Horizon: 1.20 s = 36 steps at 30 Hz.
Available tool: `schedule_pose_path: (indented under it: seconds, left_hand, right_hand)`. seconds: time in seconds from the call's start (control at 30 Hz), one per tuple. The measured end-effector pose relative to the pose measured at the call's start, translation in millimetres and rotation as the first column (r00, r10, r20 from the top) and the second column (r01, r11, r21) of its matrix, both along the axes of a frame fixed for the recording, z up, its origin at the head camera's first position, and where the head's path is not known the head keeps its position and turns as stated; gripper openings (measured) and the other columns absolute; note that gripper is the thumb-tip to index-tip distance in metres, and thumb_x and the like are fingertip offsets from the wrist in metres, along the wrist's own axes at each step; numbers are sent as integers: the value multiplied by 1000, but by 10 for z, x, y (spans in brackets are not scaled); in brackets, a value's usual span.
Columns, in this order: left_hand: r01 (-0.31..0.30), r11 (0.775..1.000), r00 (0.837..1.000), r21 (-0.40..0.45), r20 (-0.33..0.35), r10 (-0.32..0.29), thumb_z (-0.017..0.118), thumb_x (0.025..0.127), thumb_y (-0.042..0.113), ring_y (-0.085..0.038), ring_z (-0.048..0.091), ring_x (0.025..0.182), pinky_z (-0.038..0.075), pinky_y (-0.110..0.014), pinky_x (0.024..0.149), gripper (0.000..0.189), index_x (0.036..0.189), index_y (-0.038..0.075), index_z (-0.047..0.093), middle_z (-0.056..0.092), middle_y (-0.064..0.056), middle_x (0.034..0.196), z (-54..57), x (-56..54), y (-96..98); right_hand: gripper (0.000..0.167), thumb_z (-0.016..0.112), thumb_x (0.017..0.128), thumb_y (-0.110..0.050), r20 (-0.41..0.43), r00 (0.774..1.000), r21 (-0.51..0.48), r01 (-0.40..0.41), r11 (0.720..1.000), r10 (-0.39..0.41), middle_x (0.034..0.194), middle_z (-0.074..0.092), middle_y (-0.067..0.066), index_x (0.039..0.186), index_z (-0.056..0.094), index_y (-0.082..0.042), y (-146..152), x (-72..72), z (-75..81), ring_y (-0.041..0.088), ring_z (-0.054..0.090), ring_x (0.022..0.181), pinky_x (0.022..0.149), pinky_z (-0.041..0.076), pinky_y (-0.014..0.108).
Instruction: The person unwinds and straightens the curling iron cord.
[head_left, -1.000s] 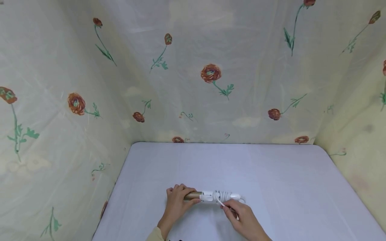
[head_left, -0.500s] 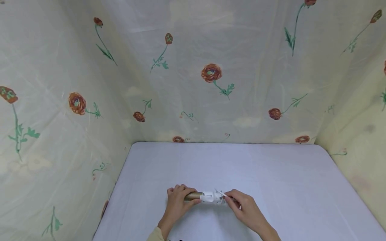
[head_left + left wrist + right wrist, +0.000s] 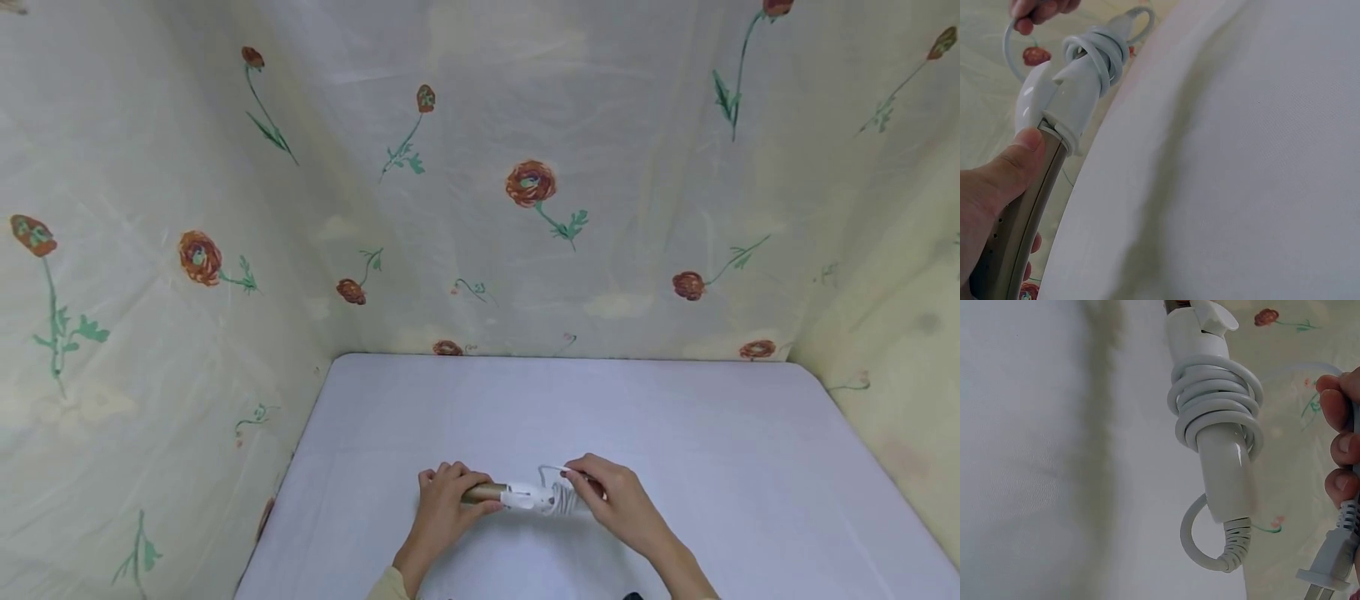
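Observation:
My left hand (image 3: 447,507) grips the bronze barrel (image 3: 1029,206) of a curling iron, its thumb lying along the barrel close to the white part. The white handle (image 3: 1225,472) points to the right, with several loops of white cord (image 3: 1216,394) wound around it. My right hand (image 3: 621,504) pinches the free stretch of cord, drawn out from the loops and raised beside the handle. Below its curled fingers hangs the two-pin plug (image 3: 1332,556), seen in the right wrist view. Part of the handle is hidden behind the right hand in the head view.
A white-covered table (image 3: 675,417) with rounded far corners lies under both hands. Pale curtains (image 3: 615,217) printed with red flowers hang behind it and on both sides. A small dark object (image 3: 633,596) shows at the bottom edge of the head view.
My right hand has swung up and away from the near side of the handle to its far side, carrying the cord over. The left hand keeps its grip on the barrel.

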<state>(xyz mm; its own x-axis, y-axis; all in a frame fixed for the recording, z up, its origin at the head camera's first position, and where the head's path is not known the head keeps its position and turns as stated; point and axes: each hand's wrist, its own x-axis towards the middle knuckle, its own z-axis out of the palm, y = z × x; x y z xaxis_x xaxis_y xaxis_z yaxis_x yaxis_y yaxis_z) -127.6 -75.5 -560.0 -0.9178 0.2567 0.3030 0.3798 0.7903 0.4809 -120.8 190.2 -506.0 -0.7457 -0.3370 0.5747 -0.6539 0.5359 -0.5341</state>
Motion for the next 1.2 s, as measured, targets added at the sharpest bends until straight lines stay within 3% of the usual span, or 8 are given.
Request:
schedule_pose_path:
  seconds: [0.23,0.67,1.2]
  left_hand:
    - [16,1000,1000,-12,-26,-16,62,73,64,-5,46,77,25,-37,77,41,97,32,71,61,13,86,-43,19,-19]
    - [71,997,997,27,14,-71,64,74,61,-3,45,78,22,-34,78,37,98,34,70,61,16,88,-20,38,-66]
    - [178,980,984,92,11,-179,64,74,61,-1,44,79,22,-34,80,36,98,36,68,60,18,87,-25,54,-127]
  right_hand:
    - [15,68,83,0,-14,1000,1,-19,1000,19,72,57,-14,89,69,-14,30,-83,-26,-8,39,57,51,34,9]
    - [14,66,84,1,16,1000,29,0,1000,0,72,60,-8,93,69,-10,107,-258,-92,-8,44,59,54,38,10]
    - [11,64,89,-7,130,991,88,25,996,-37,74,64,-6,96,71,-6,250,-327,-240,-8,45,60,54,42,17]
